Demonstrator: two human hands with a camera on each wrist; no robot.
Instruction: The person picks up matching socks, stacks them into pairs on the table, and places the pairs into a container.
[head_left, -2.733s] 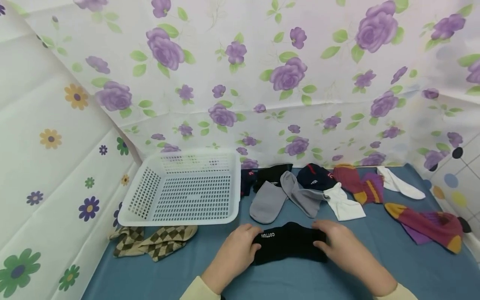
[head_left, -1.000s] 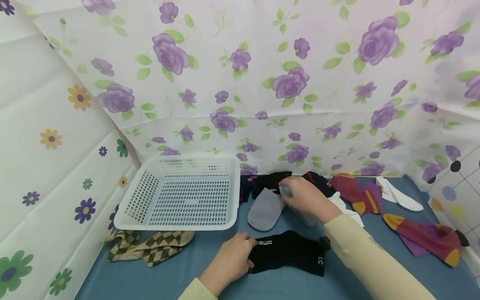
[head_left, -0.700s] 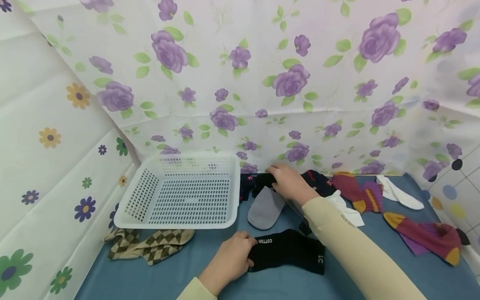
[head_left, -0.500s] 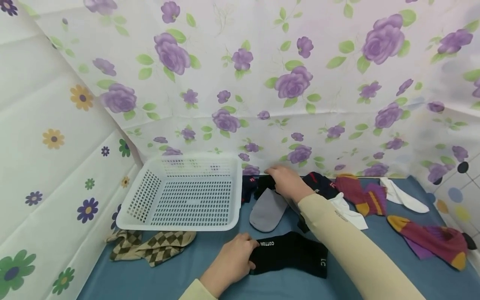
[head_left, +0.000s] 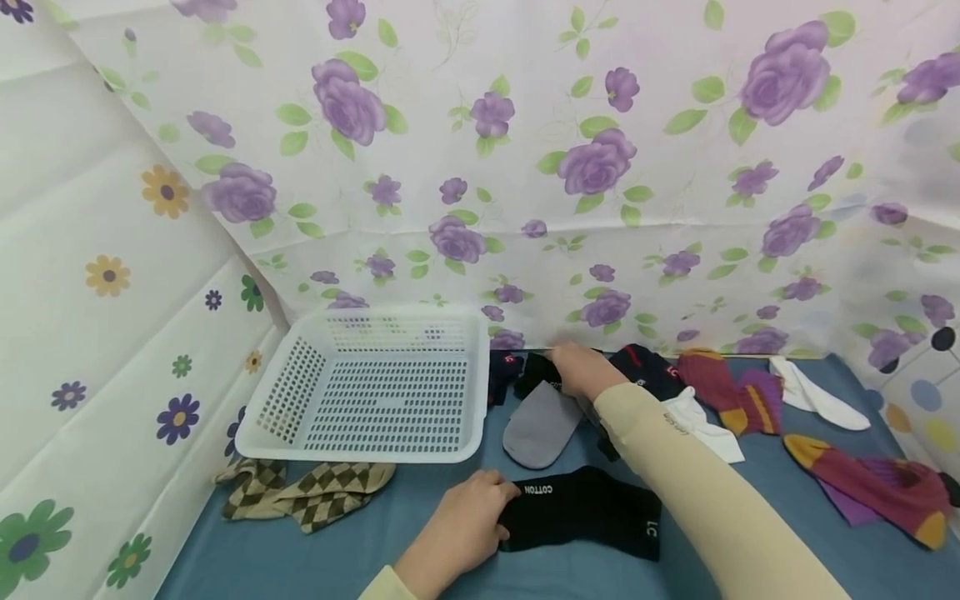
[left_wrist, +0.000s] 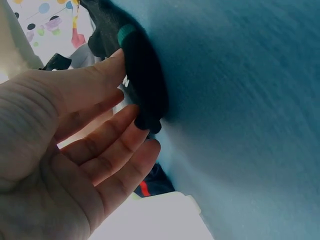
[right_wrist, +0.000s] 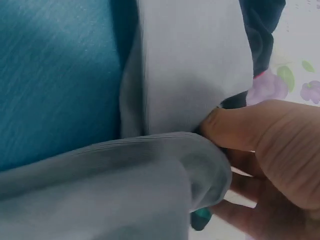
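Left hand (head_left: 461, 521) pinches black sock (head_left: 588, 512) toward desk (head_left: 315, 567) front edge; right hand (head_left: 585, 371) near back edge, beside grey sock (head_left: 542, 429), grip unclear.

flowered sheet (head_left: 517, 275) behind blue cloth (head_left: 300, 562)

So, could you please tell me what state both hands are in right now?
Left hand: holding the near black sock by one end.
Right hand: at the far black sock; whether it grips it cannot be told.

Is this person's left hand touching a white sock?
No, the head view shows the left hand touching the end of the black sock marked COTTON.
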